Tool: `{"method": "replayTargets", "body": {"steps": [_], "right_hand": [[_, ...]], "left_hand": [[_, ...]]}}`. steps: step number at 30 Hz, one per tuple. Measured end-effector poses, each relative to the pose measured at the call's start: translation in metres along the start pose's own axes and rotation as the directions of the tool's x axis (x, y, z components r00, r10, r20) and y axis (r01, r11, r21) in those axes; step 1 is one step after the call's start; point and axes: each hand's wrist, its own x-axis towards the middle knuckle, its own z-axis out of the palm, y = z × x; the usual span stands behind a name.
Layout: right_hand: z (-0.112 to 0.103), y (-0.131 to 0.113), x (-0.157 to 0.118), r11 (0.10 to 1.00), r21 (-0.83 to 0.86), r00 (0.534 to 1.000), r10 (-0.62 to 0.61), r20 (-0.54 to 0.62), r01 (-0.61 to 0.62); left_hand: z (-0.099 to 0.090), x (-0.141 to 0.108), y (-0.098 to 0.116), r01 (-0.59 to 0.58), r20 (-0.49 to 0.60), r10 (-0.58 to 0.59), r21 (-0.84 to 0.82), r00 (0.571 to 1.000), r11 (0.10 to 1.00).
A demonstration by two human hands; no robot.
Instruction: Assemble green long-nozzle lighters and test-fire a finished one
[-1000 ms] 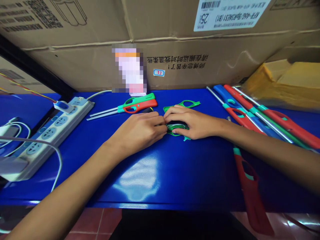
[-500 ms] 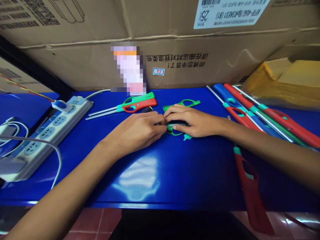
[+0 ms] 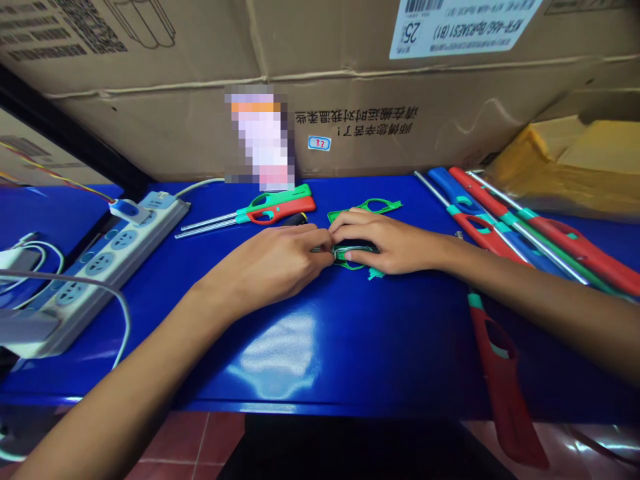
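Near the middle of the blue table, my left hand (image 3: 295, 260) has its fingers pinched at the left end of a green lighter shell half (image 3: 353, 264); what lies between the fingertips is hidden. My right hand (image 3: 383, 240) curves over that same shell, thumb on its near side and fingers on its far side, gripping it. Another green shell piece (image 3: 383, 205) lies just beyond my right fingers. A small teal part (image 3: 376, 273) is beside my right thumb. Behind my left hand lie a dark screwdriver handle (image 3: 299, 219) and a green lighter (image 3: 287, 195) against a red one (image 3: 285, 209).
Several red, blue and green lighters (image 3: 510, 243) lie at the right, and one red lighter (image 3: 505, 373) overhangs the front edge. On the left is a power strip (image 3: 100, 263) with cables. A phone (image 3: 263, 140) leans on the cardboard box (image 3: 360, 153) behind.
The whole view has shifted slightly. Both hands stay at the green shell, with only slight finger movement.
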Motion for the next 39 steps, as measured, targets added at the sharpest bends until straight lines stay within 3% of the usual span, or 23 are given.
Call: {"method": "replayTargets", "body": {"steps": [8,15,24,30,39], "right_hand": [[0.002,-0.001,0.0,1.0,0.005,1.0,0.011,-0.009,-0.011],[0.003,-0.002,0.001,0.997,0.053,0.998,0.059,-0.017,-0.058],[0.003,-0.001,0.003,0.995,0.067,0.997,0.071,-0.004,-0.071],[0.0,0.005,0.002,0.989,0.139,0.999,0.052,0.014,-0.053],[0.001,0.005,0.001,0.993,0.111,0.999,0.043,0.022,-0.045]], "left_hand": [[0.003,-0.003,-0.016,0.018,-0.046,-0.027,-0.187,0.999,0.982],[0.0,-0.003,-0.02,0.069,-0.112,-0.121,-0.386,0.986,0.92],[0.0,-0.004,-0.018,0.031,-0.085,-0.068,-0.381,0.994,0.924],[0.003,-0.003,-0.016,0.052,-0.083,-0.093,-0.409,0.992,0.911],[0.015,0.0,-0.015,0.105,-0.095,-0.157,-0.408,0.983,0.907]]}}
